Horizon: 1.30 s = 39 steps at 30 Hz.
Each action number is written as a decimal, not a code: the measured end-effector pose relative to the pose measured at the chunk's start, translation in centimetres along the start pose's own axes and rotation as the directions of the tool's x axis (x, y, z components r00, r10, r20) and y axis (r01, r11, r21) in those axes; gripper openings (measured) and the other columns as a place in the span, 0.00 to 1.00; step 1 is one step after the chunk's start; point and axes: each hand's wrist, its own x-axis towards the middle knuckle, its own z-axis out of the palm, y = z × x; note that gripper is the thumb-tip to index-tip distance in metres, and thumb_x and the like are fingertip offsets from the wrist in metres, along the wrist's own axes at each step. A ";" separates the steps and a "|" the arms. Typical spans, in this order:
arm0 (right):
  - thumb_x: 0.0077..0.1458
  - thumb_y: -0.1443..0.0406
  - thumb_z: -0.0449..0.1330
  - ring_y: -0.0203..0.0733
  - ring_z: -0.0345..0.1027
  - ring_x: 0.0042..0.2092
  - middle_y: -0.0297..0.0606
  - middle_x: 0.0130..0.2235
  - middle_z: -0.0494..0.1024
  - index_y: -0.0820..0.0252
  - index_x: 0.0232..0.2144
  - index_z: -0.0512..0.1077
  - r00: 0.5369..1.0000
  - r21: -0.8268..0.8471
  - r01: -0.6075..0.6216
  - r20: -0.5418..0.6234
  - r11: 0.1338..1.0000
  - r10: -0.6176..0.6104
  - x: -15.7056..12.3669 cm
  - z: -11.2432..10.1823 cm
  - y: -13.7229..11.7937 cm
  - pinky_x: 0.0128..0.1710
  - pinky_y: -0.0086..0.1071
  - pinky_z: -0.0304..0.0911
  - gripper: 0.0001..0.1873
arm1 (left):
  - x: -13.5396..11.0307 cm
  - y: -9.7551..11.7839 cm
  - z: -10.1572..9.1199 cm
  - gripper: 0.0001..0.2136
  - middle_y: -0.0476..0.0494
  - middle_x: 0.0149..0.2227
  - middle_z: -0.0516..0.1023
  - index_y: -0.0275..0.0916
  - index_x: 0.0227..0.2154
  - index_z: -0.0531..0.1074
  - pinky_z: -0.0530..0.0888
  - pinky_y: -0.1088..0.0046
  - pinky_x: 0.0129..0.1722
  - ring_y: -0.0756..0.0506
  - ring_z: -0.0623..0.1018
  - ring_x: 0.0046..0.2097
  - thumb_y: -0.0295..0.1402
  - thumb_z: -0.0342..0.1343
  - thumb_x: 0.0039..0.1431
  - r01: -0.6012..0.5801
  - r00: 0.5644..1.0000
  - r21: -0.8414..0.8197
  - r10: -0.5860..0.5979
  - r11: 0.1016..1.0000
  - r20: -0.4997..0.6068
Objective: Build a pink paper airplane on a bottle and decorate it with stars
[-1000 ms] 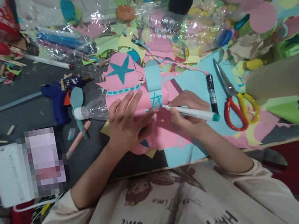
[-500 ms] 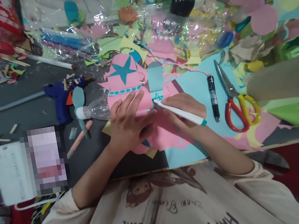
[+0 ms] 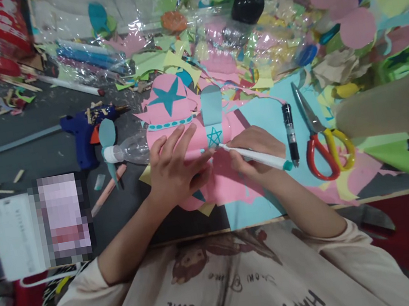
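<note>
A plastic bottle (image 3: 135, 150) wrapped in pink paper lies on its side, its white cap to the left. A light blue paper band (image 3: 220, 128) around it bears a teal star outline. My left hand (image 3: 176, 171) rests across the pink wrap with its fingers spread, pressing on the bottle. In my right hand (image 3: 257, 152) is a white marker (image 3: 255, 155) with a teal end, its tip at the lower edge of the band, close to my left fingertips. A teal paper star (image 3: 167, 98) sits on a pink piece beyond the bottle.
Scissors (image 3: 319, 139) and a black pen (image 3: 290, 133) lie at the right on light blue paper. Left of the bottle is a blue glue gun (image 3: 83, 134), with a phone (image 3: 63, 213) nearer me. Plastic bottles and paper scraps (image 3: 157, 59) crowd the far side.
The star outline on the blue band now shows fully, its lines joined. The marker and my right hand have shifted slightly down and right. My left hand has stayed in place.
</note>
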 end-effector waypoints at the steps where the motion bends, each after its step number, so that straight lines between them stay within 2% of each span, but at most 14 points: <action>1: 0.63 0.69 0.57 0.39 0.71 0.26 0.32 0.23 0.77 0.51 0.31 0.69 1.000 -0.005 -0.004 0.008 1.000 0.004 0.0 0.0 0.0 0.28 0.37 0.68 0.09 | 0.0 0.0 0.0 0.19 0.43 0.64 0.71 0.58 0.59 0.69 0.65 0.55 0.60 0.38 0.70 0.65 0.42 0.53 0.66 0.007 1.000 0.006 -0.007 1.000 0.011; 4: 0.61 0.71 0.57 0.39 0.69 0.25 0.32 0.22 0.75 0.52 0.28 0.68 0.999 -0.008 -0.023 0.031 1.000 0.024 -0.1 -0.2 0.0 0.27 0.37 0.67 0.10 | -0.1 0.0 0.1 0.20 0.43 0.64 0.71 0.60 0.59 0.68 0.64 0.53 0.60 0.37 0.70 0.65 0.41 0.55 0.65 0.033 0.999 -0.011 -0.032 0.999 0.035; 6: 0.61 0.71 0.57 0.38 0.69 0.24 0.31 0.21 0.75 0.53 0.27 0.68 0.999 -0.004 -0.032 0.029 0.999 0.033 -0.1 -0.2 0.1 0.27 0.36 0.67 0.11 | -0.1 0.0 0.2 0.21 0.43 0.65 0.70 0.60 0.60 0.68 0.64 0.53 0.60 0.37 0.70 0.65 0.40 0.56 0.64 0.031 1.000 -0.058 -0.031 0.998 0.007; 9: 0.62 0.67 0.58 0.38 0.71 0.24 0.31 0.22 0.76 0.53 0.28 0.70 0.998 0.016 -0.054 -0.032 0.998 0.054 -0.1 -0.4 0.2 0.26 0.36 0.68 0.09 | 0.0 0.0 0.2 0.21 0.43 0.65 0.69 0.59 0.60 0.67 0.64 0.54 0.60 0.36 0.70 0.65 0.40 0.56 0.65 0.015 1.000 -0.076 -0.017 0.997 -0.022; 12: 0.64 0.63 0.58 0.40 0.76 0.28 0.32 0.27 0.81 0.53 0.32 0.73 0.993 0.025 -0.100 -0.055 0.995 0.101 0.0 -0.6 0.5 0.28 0.38 0.72 0.07 | 0.1 -0.1 0.1 0.21 0.42 0.64 0.71 0.58 0.61 0.67 0.65 0.55 0.59 0.38 0.71 0.64 0.42 0.54 0.66 -0.001 1.000 -0.019 0.001 1.000 -0.009; 16: 0.63 0.64 0.59 0.43 0.80 0.35 0.35 0.33 0.84 0.53 0.36 0.77 0.980 0.077 -0.193 -0.028 0.978 0.196 -0.2 -0.5 0.7 0.34 0.40 0.75 0.06 | 0.0 -0.2 0.1 0.20 0.41 0.62 0.72 0.56 0.61 0.67 0.64 0.57 0.60 0.39 0.71 0.64 0.42 0.54 0.66 -0.031 0.999 0.006 0.031 1.000 -0.025; 21: 0.61 0.65 0.61 0.43 0.80 0.36 0.35 0.33 0.84 0.53 0.36 0.79 0.970 0.126 -0.233 -0.038 0.964 0.239 -0.3 -0.1 0.8 0.36 0.39 0.76 0.06 | -0.2 -0.2 0.1 0.20 0.42 0.64 0.71 0.56 0.60 0.68 0.63 0.56 0.62 0.38 0.70 0.65 0.41 0.56 0.66 -0.020 0.999 -0.037 0.018 0.999 -0.033; 27: 0.61 0.64 0.61 0.43 0.79 0.35 0.37 0.33 0.84 0.53 0.36 0.80 0.965 0.126 -0.254 -0.027 0.959 0.259 -0.4 -0.1 0.8 0.36 0.40 0.75 0.06 | -0.3 -0.1 0.1 0.21 0.43 0.65 0.70 0.58 0.60 0.68 0.62 0.55 0.63 0.38 0.69 0.66 0.38 0.57 0.65 0.003 1.000 -0.077 -0.004 0.997 -0.021; 31: 0.60 0.65 0.62 0.43 0.79 0.35 0.36 0.34 0.85 0.53 0.37 0.80 0.969 0.181 -0.244 0.023 0.953 0.244 -0.5 -0.3 0.7 0.37 0.40 0.75 0.06 | -0.4 -0.1 0.0 0.21 0.44 0.64 0.71 0.57 0.61 0.67 0.63 0.56 0.63 0.38 0.70 0.65 0.41 0.56 0.65 0.018 1.000 -0.013 -0.018 1.000 0.026; 36: 0.60 0.66 0.62 0.42 0.79 0.35 0.36 0.33 0.85 0.53 0.37 0.80 0.971 0.158 -0.234 -0.017 0.959 0.239 -0.4 -0.3 0.6 0.36 0.38 0.75 0.06 | -0.1 -0.1 0.0 0.21 0.42 0.62 0.73 0.56 0.61 0.67 0.64 0.58 0.61 0.39 0.71 0.64 0.41 0.55 0.66 -0.029 0.999 0.009 0.029 1.000 -0.042; 39: 0.61 0.64 0.61 0.43 0.79 0.34 0.36 0.32 0.85 0.54 0.35 0.80 0.973 0.118 -0.228 -0.010 0.966 0.231 -0.3 -0.2 0.7 0.35 0.39 0.75 0.06 | -0.1 -0.1 0.0 0.22 0.42 0.63 0.72 0.57 0.62 0.66 0.63 0.57 0.62 0.39 0.71 0.64 0.40 0.55 0.66 -0.017 1.000 -0.014 0.016 1.000 -0.027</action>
